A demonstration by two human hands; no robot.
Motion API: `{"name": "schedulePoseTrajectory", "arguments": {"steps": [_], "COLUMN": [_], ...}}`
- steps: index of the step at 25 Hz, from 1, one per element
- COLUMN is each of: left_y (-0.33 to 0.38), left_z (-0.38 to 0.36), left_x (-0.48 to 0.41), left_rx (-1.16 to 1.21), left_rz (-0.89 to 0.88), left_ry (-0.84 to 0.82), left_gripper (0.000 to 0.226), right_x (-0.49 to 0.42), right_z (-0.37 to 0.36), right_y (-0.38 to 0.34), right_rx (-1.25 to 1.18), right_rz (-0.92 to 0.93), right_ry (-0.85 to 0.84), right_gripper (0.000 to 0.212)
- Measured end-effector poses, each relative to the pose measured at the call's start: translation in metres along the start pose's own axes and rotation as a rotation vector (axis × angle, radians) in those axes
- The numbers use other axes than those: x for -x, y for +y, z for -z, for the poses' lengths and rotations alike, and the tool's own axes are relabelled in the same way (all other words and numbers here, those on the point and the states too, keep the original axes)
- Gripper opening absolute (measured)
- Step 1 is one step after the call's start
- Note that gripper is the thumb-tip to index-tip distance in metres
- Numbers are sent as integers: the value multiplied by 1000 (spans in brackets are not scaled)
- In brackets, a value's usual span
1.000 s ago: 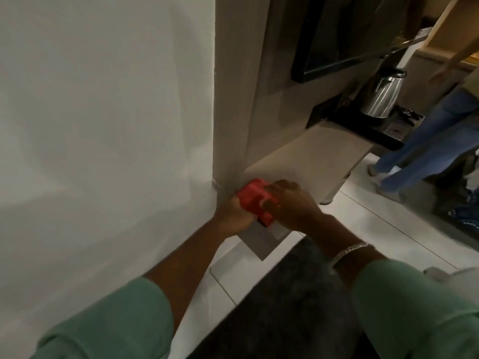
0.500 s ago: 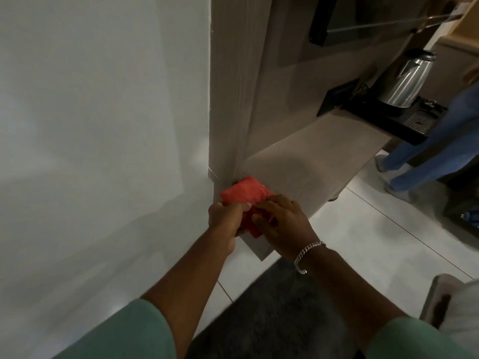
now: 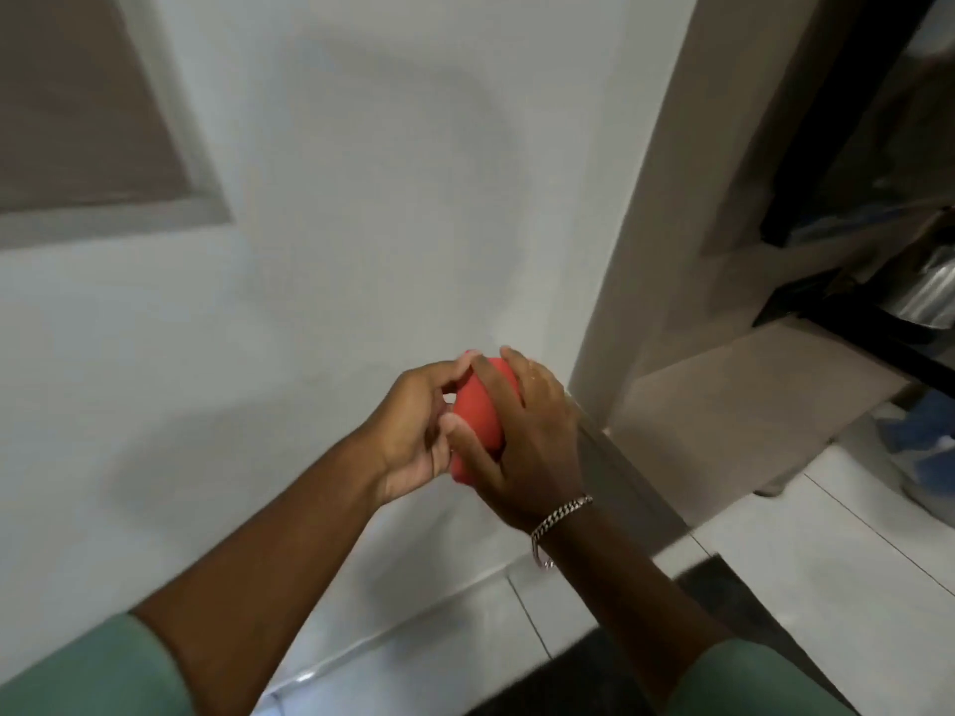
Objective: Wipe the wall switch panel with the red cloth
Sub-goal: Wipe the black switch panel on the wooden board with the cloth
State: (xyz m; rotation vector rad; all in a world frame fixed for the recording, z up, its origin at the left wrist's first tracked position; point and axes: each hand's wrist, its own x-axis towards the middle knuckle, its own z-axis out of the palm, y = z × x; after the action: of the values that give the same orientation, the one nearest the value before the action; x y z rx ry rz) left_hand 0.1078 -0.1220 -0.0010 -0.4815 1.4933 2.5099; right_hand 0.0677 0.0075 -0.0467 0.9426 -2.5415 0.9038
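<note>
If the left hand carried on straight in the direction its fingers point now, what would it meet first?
The left hand points up and right, so it would first press into the red cloth it already touches, with the right hand wrapped over the far side. Past them is probably the white wall; depth is unclear.
</note>
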Motion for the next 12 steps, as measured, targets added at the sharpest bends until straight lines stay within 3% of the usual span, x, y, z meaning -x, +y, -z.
{"name": "schedulePoseTrajectory", "arguments": {"steps": [3,7,12], "left_y": [51,109,166], "left_z": [31,65,97], "left_x": [72,180,295], "left_rx": [-121,-407,-305], "left_rz": [-175,-459,-871], "left_ry": [64,225,454], "left_gripper": [58,54,45], "right_x": [-18,-49,-88], "right_z": [-9,-16,-16], "right_y": [-78,-192,-330], "right_rx": [-127,-289,-483], "right_rz": [192,470,645], "right_ry": [197,432,591], "right_gripper": [75,76,77]}}
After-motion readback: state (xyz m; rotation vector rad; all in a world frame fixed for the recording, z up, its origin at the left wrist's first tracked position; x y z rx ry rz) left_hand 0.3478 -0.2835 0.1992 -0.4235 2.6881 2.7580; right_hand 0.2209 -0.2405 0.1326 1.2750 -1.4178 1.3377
